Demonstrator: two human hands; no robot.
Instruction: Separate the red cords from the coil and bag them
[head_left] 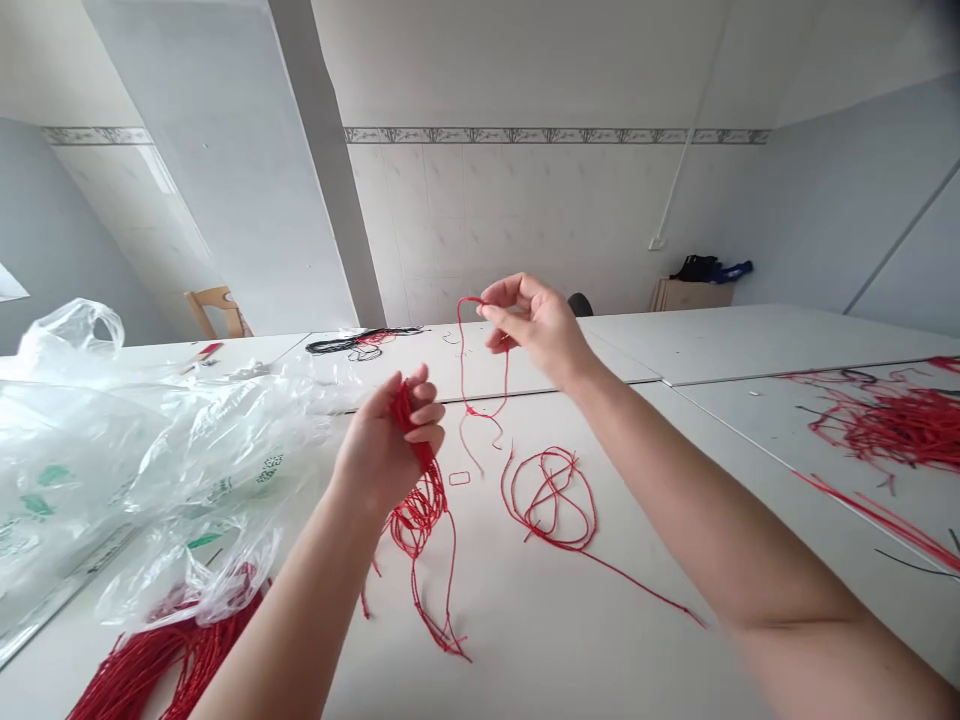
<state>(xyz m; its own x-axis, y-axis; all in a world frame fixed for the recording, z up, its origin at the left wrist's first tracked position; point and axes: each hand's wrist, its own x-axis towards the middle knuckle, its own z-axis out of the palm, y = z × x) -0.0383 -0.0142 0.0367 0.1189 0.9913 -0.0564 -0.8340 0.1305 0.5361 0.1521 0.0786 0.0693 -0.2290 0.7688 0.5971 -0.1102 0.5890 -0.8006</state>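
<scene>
My left hand is closed around a bundle of red cords, whose loops and knotted ends hang below the fist. Higher up and to the right, my right hand pinches a single red cord. That cord hangs as a loop with a knot at the bottom and two loose tails. On the white table beneath lie several coiled red cords, one end trailing to the right. Between the hands, a small red rectangular outline shows on the tabletop.
Clear plastic bags cover the left side, partly over a thick bundle of red cords. A heap of red cords lies at the right. Black cords rest near the far edge. A wooden chair stands behind the table.
</scene>
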